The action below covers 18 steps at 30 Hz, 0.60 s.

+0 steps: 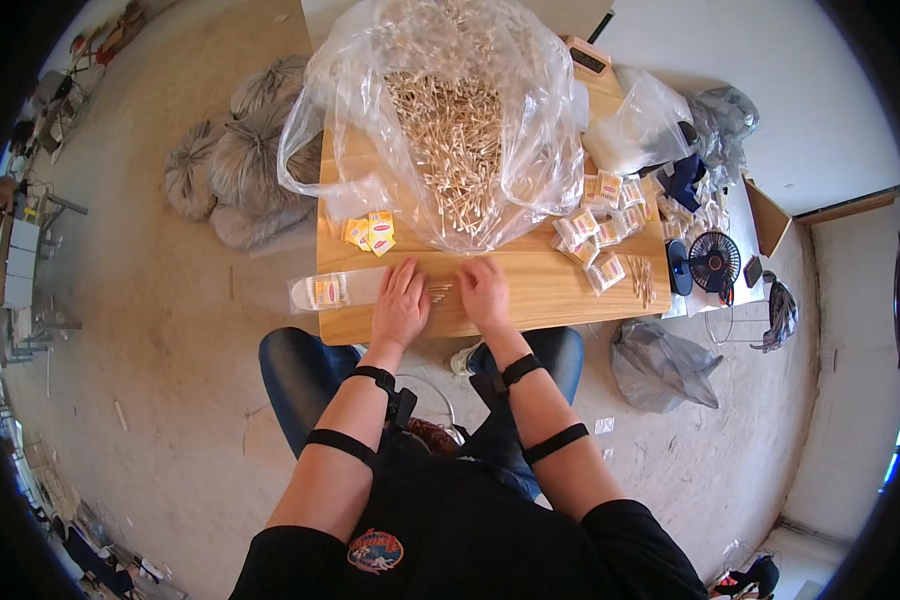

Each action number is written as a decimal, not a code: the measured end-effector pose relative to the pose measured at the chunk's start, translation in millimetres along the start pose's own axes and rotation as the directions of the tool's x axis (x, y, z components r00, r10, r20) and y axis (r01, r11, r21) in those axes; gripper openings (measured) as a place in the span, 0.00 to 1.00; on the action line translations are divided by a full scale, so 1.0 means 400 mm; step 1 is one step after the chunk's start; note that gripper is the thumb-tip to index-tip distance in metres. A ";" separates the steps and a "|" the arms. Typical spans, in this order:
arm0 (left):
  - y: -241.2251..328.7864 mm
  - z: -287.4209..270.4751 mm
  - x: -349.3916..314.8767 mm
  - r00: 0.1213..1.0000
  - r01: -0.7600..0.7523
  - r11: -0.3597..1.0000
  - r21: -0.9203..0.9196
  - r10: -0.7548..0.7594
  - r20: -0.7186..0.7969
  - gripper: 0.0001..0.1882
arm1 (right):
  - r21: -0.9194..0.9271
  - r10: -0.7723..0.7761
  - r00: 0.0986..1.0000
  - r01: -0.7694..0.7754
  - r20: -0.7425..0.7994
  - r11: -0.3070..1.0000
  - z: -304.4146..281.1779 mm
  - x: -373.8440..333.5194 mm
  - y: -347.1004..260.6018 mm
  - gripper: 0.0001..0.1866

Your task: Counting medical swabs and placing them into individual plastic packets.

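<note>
My left hand (402, 305) lies flat near the table's front edge, fingers stretched over the end of a clear plastic bag (363, 284). Inside the bag's left part is a bundle of cotton swabs (326, 291) with a yellow label. A few loose cotton swabs (439, 293) lie on the wood just right of that hand. My right hand (483, 293) rests beyond them, its fingers curled down; whatever they hold is hidden. Behind both hands, a large open clear bag (542, 150) holds a big heap of cotton swabs (450, 140).
Yellow label cards (370, 232) lie on the wooden table (540, 290) at left. Several filled swab packets (603, 230) and some loose swabs (642, 281) are at right, by a small black fan (715, 262). Stuffed sacks (255, 165) and a grey bag (662, 365) stand on the floor.
</note>
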<state>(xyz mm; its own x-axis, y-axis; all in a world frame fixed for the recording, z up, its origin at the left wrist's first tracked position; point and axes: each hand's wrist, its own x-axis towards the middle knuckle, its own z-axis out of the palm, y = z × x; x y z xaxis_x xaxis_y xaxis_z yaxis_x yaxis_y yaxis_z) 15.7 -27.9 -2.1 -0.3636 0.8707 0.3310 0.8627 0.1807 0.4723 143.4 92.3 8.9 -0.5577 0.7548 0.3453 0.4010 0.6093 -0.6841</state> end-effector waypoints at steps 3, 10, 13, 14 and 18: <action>0.006 0.000 0.000 1.000 0.011 1.000 -0.029 -0.012 -0.029 0.13 | -0.153 0.133 0.984 -0.150 -0.115 0.977 -0.023 0.062 0.029 0.10; 0.003 0.000 -0.005 0.996 0.018 0.994 -0.106 -0.028 -0.090 0.06 | -0.357 0.308 0.951 -0.301 -0.040 0.884 -0.010 0.114 0.053 0.15; -0.006 0.000 -0.003 0.996 0.020 0.994 -0.107 -0.029 -0.084 0.07 | -0.409 0.323 0.940 -0.338 -0.107 0.848 0.009 0.136 0.051 0.15; -0.005 0.000 -0.004 0.996 0.019 0.994 -0.108 -0.028 -0.082 0.07 | -0.409 0.325 0.940 -0.340 -0.108 0.847 0.007 0.143 0.054 0.15; -0.007 0.002 -0.002 0.990 0.083 0.987 -0.135 -0.097 -0.103 0.11 | -0.365 0.418 0.905 -0.415 -0.074 0.833 -0.008 0.131 0.084 0.11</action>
<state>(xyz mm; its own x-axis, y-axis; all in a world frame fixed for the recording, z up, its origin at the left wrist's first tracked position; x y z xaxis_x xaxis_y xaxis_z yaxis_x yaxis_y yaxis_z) 13.9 -28.7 -4.4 -0.4800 0.7974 0.3657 0.7741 0.1888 0.6043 130.1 153.0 6.1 -0.2835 0.9561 0.0737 0.8309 0.2833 -0.4789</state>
